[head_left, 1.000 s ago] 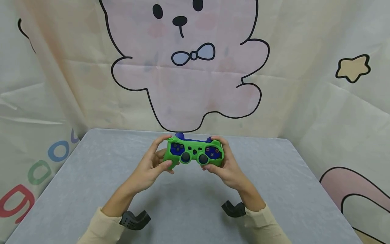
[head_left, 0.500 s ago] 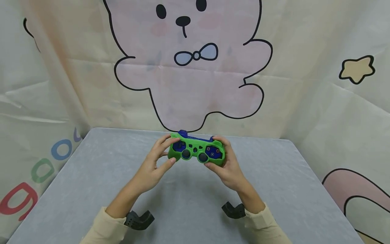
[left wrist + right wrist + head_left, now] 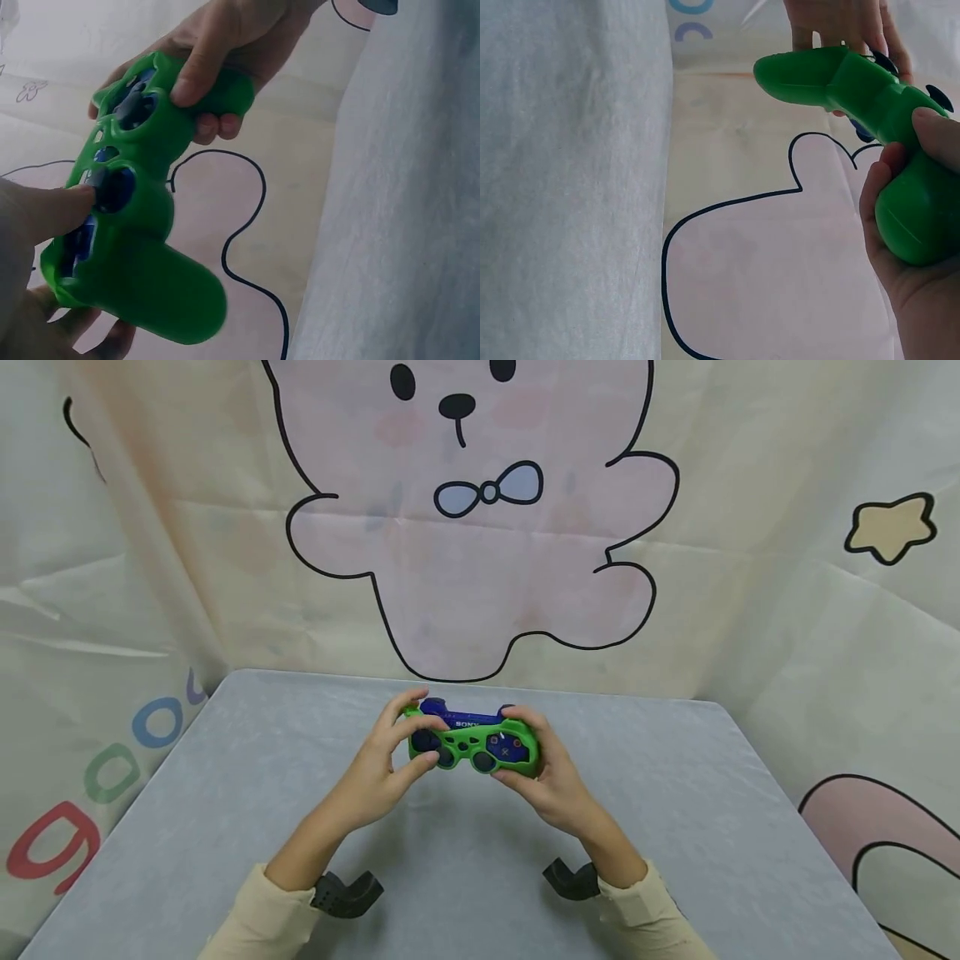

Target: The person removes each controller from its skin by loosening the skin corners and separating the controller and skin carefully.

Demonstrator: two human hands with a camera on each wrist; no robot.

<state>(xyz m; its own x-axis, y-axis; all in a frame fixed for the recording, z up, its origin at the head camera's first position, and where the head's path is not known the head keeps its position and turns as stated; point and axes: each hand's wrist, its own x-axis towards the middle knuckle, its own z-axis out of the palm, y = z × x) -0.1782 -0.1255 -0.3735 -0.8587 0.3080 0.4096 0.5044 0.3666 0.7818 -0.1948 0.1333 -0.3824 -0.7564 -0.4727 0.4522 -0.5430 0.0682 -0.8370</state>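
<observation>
In the head view a blue game controller (image 3: 467, 720) in a green rubbery cover (image 3: 534, 745) is held above the table, its top edge with white "SONY" lettering showing. My left hand (image 3: 372, 777) pinches its left end, one finger across the face and the thumb by the left stick (image 3: 446, 757). My right hand (image 3: 557, 789) grips the right handle, thumb below and index finger at the top corner. In the left wrist view the left thumb (image 3: 64, 210) touches a stick. The green left handle (image 3: 799, 77) points away in the right wrist view, fingers of the left hand behind it.
A grey-blue cloth-covered table (image 3: 480, 877) lies beneath both hands. Behind it hangs a printed curtain (image 3: 480, 602) with a cartoon bear. Each forearm wears a black wrist mount, on the left (image 3: 347, 895) and on the right (image 3: 572, 880).
The controller has dropped slightly and tipped, so its lettered top edge now shows. My left fingers have shifted from the left edge onto the face, and the thumb has moved to the left stick.
</observation>
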